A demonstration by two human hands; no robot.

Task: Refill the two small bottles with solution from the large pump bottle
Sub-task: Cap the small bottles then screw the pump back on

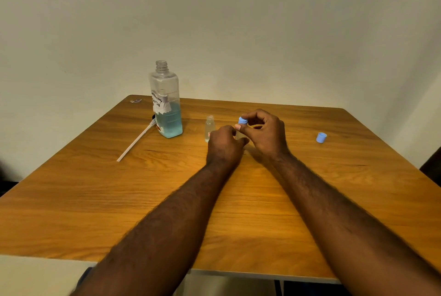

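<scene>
The large clear bottle (167,104) stands open-necked at the back left of the wooden table (95,200), about half full of blue liquid. Its pump with a long white tube (136,141) lies on the table beside it. One small clear bottle (209,128) stands uncapped just left of my hands. My left hand (224,146) is closed around the second small bottle, which is almost fully hidden. My right hand (265,132) pinches a blue cap (243,120) just above it. Another blue cap (321,137) lies to the right.
The table stands against a plain pale wall. A small scrap (136,101) lies at the far left corner. A white surface (35,276) adjoins the near left edge.
</scene>
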